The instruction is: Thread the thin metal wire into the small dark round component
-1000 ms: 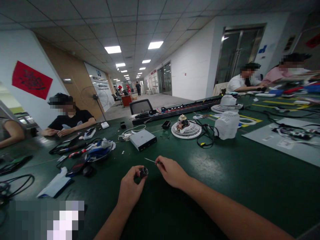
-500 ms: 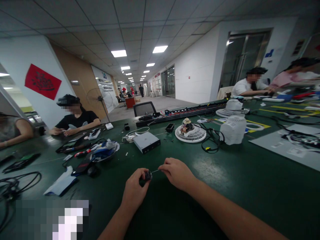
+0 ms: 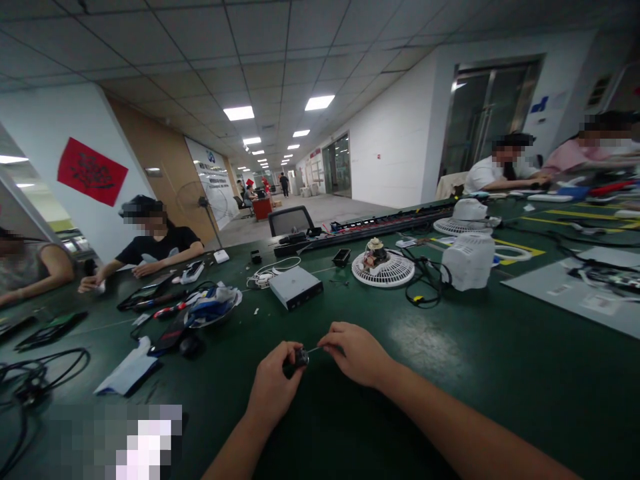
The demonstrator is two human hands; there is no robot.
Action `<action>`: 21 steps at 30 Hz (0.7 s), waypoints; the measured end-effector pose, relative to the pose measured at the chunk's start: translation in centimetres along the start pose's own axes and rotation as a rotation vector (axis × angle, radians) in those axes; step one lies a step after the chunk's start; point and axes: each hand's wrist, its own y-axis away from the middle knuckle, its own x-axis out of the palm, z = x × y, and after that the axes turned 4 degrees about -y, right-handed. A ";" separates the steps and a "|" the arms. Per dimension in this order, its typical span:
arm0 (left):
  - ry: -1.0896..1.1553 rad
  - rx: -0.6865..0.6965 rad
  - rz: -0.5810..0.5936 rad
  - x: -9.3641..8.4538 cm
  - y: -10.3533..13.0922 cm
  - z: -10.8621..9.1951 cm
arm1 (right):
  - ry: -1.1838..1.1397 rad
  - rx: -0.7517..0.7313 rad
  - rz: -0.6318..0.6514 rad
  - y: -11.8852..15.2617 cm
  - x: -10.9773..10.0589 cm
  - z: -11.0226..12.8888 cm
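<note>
Over the green table (image 3: 350, 427), my left hand (image 3: 275, 387) is closed round a small dark cylindrical part (image 3: 301, 358), held between thumb and fingers. My right hand (image 3: 355, 353), just to the right, pinches a thin rod (image 3: 313, 349). The rod's far end reaches the top of the dark part; whether it goes inside is too small to tell. Beyond my hands lies a silver and black box (image 3: 296, 288), with a white round grille (image 3: 383, 268) carrying a motor to its right.
A white housing (image 3: 469, 261) and black cables (image 3: 425, 287) lie at the right. At the left are a blue cloth bundle (image 3: 214, 305), a pale blue sheet (image 3: 127, 368) and coiled cables (image 3: 35, 387). Other people sit across the table.
Both hands and the objects appear slightly lower and farther right as the view shifts. The grips look unchanged. A person at the left has stretched one hand outward.
</note>
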 end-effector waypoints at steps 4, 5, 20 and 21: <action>-0.008 0.011 0.010 0.1 0.1 -0.3 | 0.051 0.040 0.019 0.0 -0.2 0.1; -0.014 0.008 0.008 0.1 0.1 -0.3 | 0.056 0.039 0.030 0.0 -0.3 0.1; -0.036 0.021 -0.003 0.0 0.2 -0.4 | 0.123 0.037 0.045 0.3 -1.0 1.5; -0.035 0.020 0.000 0.0 0.2 -0.3 | 0.134 0.050 0.049 0.3 -1.0 1.5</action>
